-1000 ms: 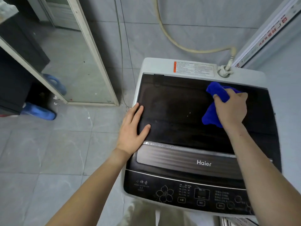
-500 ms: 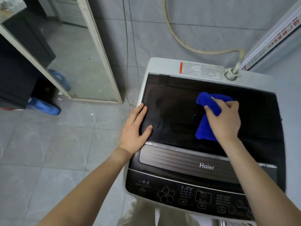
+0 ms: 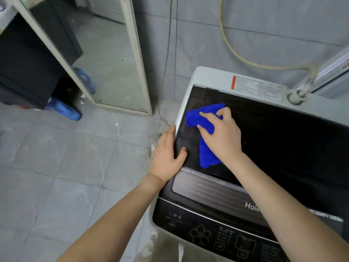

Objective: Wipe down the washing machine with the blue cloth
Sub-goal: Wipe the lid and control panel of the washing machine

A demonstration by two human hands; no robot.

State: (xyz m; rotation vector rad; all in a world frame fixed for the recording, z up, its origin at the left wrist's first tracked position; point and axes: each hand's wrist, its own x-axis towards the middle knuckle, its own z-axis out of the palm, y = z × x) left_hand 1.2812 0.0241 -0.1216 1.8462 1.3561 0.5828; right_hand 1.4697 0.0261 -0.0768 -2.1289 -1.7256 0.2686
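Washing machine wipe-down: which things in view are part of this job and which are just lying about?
Part of the job:
washer
lid
cloth
right hand, pressing the cloth on the lid
left hand, braced on the lid's left edge

Just lying about:
mirror
blue jug
hose

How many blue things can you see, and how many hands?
Blue cloths: 1, the blue cloth on the washing machine lid
Blue jugs on the floor: 1, the blue jug (the blue shape above it is its reflection in the mirror)
Hands: 2, the left hand and the right hand
Total: 4
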